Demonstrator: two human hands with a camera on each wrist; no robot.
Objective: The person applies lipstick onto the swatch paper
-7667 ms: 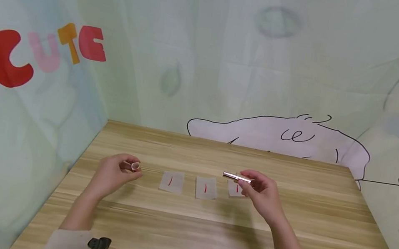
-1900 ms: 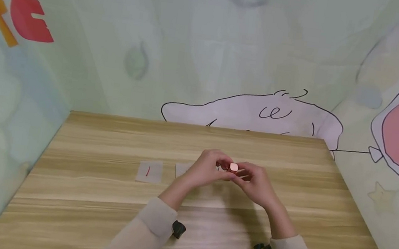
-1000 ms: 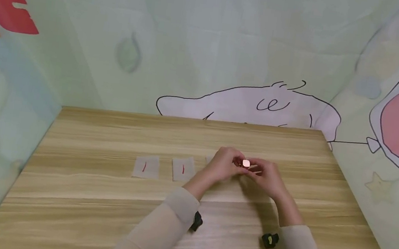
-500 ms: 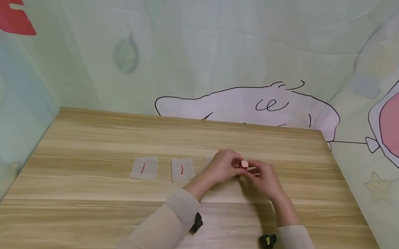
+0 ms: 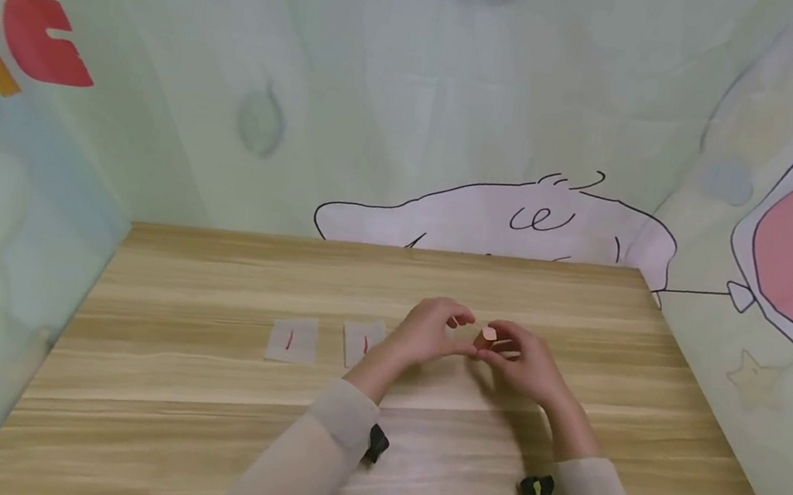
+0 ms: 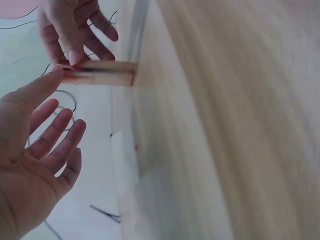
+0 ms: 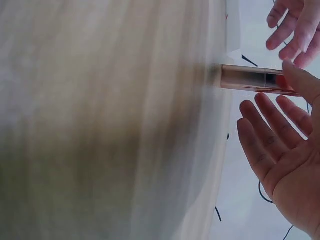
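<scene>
A rose-gold lipstick tube, closed, stands upright over the right half of the table. My right hand pinches it between thumb and forefinger near its upper end; in the right wrist view the tube lies sideways beside the thumb, the other fingers spread. I cannot tell whether its base touches the tabletop. My left hand is just left of it, fingers loosely curved and apart from the tube. Its thumb tip reaches the tube's side in the left wrist view, perhaps touching.
Two pale paper squares, the left one and the middle one, lie on the wooden table, each with a red stroke. A third is hidden behind my left hand. Printed cloth walls enclose the table's back and sides.
Earlier, my left hand held the cap and my right hand the lipstick, far apart. They came together and the tube was closed. Now my left fingers have let go and moved left.
</scene>
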